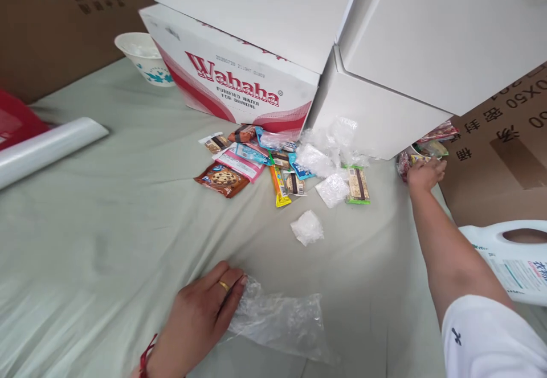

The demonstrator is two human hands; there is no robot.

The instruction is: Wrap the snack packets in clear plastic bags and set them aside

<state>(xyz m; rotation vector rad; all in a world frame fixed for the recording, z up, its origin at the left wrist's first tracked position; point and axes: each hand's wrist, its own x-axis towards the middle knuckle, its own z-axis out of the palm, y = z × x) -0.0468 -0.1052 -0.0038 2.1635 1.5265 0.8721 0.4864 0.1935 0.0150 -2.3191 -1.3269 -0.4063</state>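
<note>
Near the bottom of the head view, my left hand (205,309) is closed, pinching the edge of a clear plastic bag (286,318). The bag lies limp on the pale green cloth (141,224) and looks flat. Far to the right, my right hand (426,174) reaches to a small group of snack packets (438,133) beside the white box. Its fingers bend over a yellow packet (417,158), with their tips hidden, so I cannot tell whether it grips anything. A dark red packet (402,165) lies just left of that hand.
A pile of wrapped snacks (252,164) and crumpled clear wrappers (333,156) lies before the Wahaha carton (239,82). White boxes (427,31) stand behind. Around are a paper bucket (145,62), a plastic roll (51,147), a cardboard box (504,156) and a detergent jug (508,258).
</note>
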